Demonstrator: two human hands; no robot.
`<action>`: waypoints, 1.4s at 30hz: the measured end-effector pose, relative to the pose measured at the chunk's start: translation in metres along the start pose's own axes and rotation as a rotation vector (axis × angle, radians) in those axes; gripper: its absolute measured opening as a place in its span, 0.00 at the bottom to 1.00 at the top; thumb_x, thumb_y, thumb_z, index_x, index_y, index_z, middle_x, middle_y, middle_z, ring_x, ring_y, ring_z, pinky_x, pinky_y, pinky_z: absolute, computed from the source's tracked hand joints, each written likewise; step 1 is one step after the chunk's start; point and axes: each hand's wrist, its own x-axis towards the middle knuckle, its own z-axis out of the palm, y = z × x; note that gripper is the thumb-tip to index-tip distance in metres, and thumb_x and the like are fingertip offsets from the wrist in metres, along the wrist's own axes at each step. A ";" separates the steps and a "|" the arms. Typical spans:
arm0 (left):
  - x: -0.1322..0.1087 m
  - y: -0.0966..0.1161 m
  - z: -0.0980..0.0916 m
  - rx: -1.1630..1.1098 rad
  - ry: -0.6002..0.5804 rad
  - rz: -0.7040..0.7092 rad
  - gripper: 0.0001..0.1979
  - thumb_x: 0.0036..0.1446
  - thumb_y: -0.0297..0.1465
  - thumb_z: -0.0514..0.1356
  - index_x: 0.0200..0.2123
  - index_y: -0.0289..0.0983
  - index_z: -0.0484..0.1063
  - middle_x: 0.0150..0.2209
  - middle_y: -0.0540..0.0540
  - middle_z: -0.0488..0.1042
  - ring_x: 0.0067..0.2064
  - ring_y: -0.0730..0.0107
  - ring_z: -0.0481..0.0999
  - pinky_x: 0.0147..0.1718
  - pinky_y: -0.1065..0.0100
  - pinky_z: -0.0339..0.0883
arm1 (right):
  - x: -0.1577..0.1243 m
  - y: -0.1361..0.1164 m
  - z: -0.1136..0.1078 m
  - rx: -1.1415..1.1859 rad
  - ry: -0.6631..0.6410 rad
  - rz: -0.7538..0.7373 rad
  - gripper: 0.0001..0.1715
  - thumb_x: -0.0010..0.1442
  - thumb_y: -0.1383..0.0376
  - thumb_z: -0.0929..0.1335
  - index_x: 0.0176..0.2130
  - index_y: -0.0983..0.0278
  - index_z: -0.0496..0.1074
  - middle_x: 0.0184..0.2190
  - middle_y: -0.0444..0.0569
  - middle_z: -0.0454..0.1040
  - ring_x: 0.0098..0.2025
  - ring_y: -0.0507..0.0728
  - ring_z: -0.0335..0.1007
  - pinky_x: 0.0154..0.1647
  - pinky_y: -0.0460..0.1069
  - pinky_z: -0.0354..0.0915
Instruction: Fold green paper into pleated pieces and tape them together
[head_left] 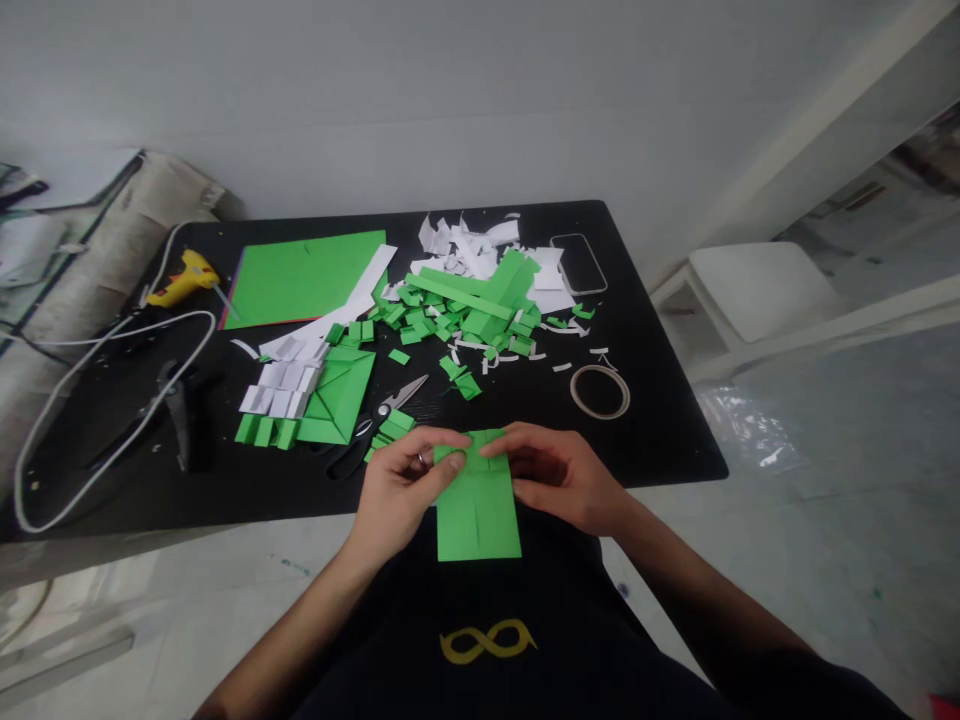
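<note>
Near the table's front edge, a green folded paper piece [478, 515] hangs in front of my body, with a crease down its middle and folded flaps at its top. My left hand [409, 485] pinches its upper left edge between thumb and fingers. At the upper right, the fingers of my right hand [559, 475] are bent against the top flap; part of that grip is hidden. Just beyond my left hand lie black-handled scissors [384, 412] with their blades pointing away, beside small folded green pieces [395, 425].
On the black table [667, 430] lie green and white paper scraps [457, 310], a green sheet stack [307, 280], a folded paper model [341, 390], a tape roll [600, 391], a clear phone case [579, 264], pliers [176, 410] and a yellow glue gun [185, 280] with a looping white cord.
</note>
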 end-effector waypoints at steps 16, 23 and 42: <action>-0.003 0.001 0.004 0.063 0.005 0.005 0.03 0.59 0.31 0.69 0.36 0.40 0.85 0.19 0.56 0.59 0.20 0.78 0.52 0.19 0.72 0.43 | 0.005 0.011 0.004 -0.371 0.171 -0.163 0.14 0.62 0.70 0.77 0.45 0.52 0.87 0.39 0.47 0.83 0.38 0.55 0.80 0.35 0.48 0.73; -0.002 0.000 0.005 0.053 -0.002 -0.005 0.03 0.59 0.31 0.69 0.34 0.39 0.84 0.18 0.55 0.60 0.20 0.78 0.52 0.19 0.72 0.43 | 0.004 0.015 0.008 -0.414 0.207 -0.171 0.07 0.63 0.64 0.78 0.43 0.54 0.88 0.35 0.47 0.81 0.33 0.54 0.78 0.33 0.48 0.72; -0.001 0.011 -0.018 0.249 -0.284 0.331 0.20 0.57 0.25 0.68 0.53 0.41 0.78 0.43 0.45 0.80 0.36 0.69 0.77 0.31 0.71 0.68 | 0.004 0.013 0.022 -0.229 0.335 -0.090 0.08 0.55 0.60 0.83 0.37 0.56 0.88 0.31 0.46 0.79 0.32 0.55 0.77 0.30 0.48 0.73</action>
